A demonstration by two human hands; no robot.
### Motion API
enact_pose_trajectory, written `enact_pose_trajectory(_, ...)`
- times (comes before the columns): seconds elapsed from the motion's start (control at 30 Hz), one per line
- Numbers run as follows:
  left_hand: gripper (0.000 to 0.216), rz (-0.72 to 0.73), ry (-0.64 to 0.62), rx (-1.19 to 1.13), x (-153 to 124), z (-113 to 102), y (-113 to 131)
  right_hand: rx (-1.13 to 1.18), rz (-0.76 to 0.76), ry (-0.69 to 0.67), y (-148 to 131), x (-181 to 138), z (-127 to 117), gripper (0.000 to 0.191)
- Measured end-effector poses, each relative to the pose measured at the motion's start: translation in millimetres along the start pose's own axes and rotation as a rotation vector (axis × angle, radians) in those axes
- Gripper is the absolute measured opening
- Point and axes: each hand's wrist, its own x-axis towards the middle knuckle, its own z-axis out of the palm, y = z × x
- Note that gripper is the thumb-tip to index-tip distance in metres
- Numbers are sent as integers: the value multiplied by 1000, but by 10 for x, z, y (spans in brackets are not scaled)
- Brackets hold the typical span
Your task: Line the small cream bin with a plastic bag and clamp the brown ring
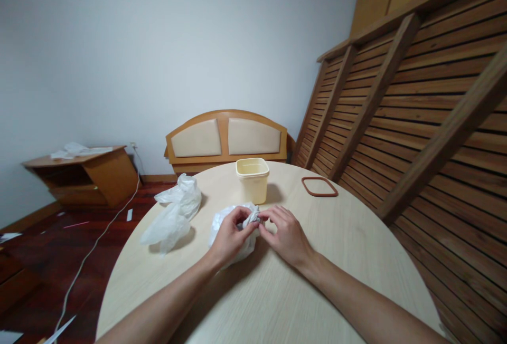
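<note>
A white plastic bag (217, 223) rests on the table in front of me, its neck gathered and twisted between my hands. My left hand (233, 233) is closed around the bunched neck. With thumb and fingertips, my right hand (283, 230) pinches the twisted end from the other side. Just beyond my hands stands a pale yellow square plastic container (253, 188), upright and without a lid on it. To the left lies a second, crumpled translucent plastic bag (174, 217). The lower part of the held bag is partly hidden by my left hand.
A brown rounded-square ring (320, 194) lies at the right of the round pale table (317, 302). Slatted wooden panels (447, 96) lean close on the right. Behind are a headboard (225, 159) and a low cabinet (106, 178); a white cable (95, 244) crosses the floor.
</note>
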Motion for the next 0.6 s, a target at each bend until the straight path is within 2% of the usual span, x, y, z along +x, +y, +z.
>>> enact_pose_trajectory(0.1,40,-30,62,-49,1,16,-23,-25,2,3,32,-11,31,12)
enact_pose_trajectory(0.43,32,-48,-20,-56,1,-27,-12,22,4,24,23,-10,55,16)
enact_pose_trajectory(0.6,28,44,5,-58,1,-5,-40,32,27,32,33,-7,60,14)
